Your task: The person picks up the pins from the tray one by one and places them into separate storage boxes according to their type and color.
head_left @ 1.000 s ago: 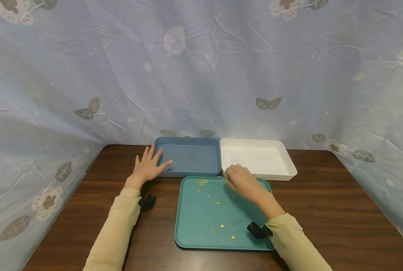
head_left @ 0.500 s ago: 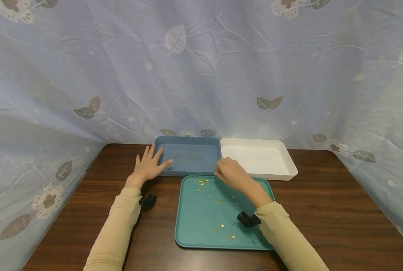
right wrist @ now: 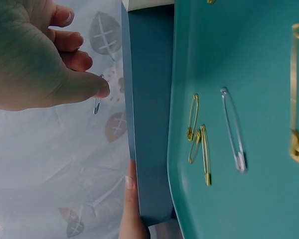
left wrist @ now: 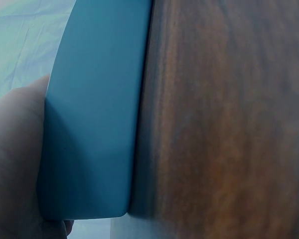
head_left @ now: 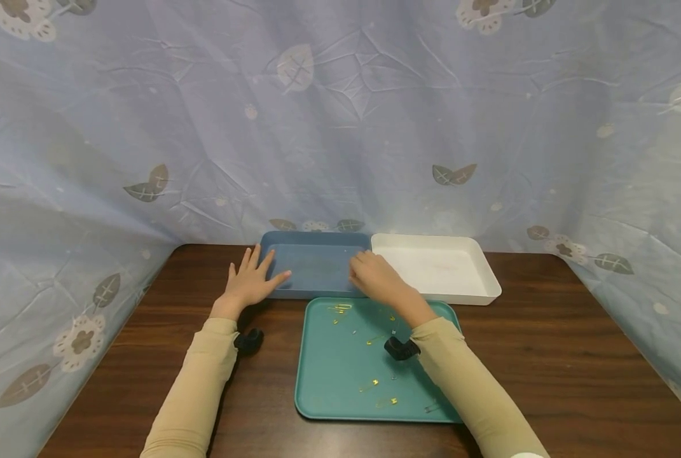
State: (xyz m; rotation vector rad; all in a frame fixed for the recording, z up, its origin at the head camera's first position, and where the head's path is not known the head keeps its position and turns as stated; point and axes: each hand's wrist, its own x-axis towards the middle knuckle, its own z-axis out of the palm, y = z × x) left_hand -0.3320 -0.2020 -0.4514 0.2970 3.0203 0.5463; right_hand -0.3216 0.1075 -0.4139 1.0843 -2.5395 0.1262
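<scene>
So the outfit is pretty low-key: long sleeves in a pale yellowish beige, plain fabric, kinda stretchy-looking. The left sleeve [head_left: 194, 394] has a few soft creases, and the right sleeve [head_left: 474, 385] wrinkles up around its cuff [head_left: 434, 327]. There's a little sliver of white at the very bottom by that sleeve, too cut off to ID. Each wrist wears a chunky black camera, the left one [head_left: 250, 341] and right one [head_left: 401, 348] both rounded and matte. The left hand [head_left: 250, 283] and right hand [head_left: 377, 278] are bare, with short, plain-looking fingernails [right wrist: 68, 19].
</scene>
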